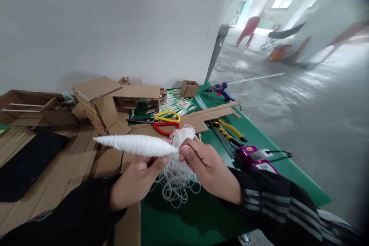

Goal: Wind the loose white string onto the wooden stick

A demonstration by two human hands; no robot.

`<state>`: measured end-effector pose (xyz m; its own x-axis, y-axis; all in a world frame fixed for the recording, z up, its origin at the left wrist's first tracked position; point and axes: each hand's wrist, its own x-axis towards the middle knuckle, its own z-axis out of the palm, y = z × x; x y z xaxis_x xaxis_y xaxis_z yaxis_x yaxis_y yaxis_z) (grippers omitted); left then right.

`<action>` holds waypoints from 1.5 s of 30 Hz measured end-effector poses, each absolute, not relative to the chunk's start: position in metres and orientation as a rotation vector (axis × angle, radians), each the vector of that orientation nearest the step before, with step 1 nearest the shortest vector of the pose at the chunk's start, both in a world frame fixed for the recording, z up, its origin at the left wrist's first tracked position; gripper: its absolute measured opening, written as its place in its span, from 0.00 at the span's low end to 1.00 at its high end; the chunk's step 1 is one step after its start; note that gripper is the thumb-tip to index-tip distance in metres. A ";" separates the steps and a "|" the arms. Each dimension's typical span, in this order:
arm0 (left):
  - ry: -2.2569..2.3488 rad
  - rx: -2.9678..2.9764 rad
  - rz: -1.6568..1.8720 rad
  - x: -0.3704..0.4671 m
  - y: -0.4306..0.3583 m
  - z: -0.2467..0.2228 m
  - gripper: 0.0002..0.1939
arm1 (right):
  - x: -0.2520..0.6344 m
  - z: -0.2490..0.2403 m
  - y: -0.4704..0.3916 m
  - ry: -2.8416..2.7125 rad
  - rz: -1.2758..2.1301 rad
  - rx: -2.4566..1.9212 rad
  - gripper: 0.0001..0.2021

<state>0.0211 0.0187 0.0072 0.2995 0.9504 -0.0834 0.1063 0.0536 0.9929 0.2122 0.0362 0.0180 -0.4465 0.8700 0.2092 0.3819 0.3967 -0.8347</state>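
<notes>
A spindle-shaped roll of white string (135,144), wound on a thin wooden stick whose tip shows at the left end, lies level above the table. My left hand (144,173) is closed around its underside near the right half, thumb in front. At the right end, my right hand (200,159) pinches the roll's narrow tip with thumb and fingers; exactly what lies between them is partly hidden. Behind and below both hands sits a loose, tangled heap of white string (178,184). Scissors (167,118) with one yellow and one red handle rest just beyond the heap.
Cardboard boxes (98,100) and strips stand at the back left. A black flat panel (31,165) lies on cardboard at left. Pliers (230,130), a purple device (258,157) and a blue glue gun (220,90) lie along the right side. A white partition (115,30) rises behind.
</notes>
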 end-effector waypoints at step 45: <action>0.931 1.152 0.970 0.019 0.014 0.000 0.16 | 0.215 0.014 0.036 -2.163 0.762 -1.066 0.12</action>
<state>0.0186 0.0141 0.0003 0.3084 0.9471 -0.0883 -0.1272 0.1331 0.9829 0.2151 0.0356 0.0144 -0.4949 0.8289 0.2608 0.4821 0.5117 -0.7111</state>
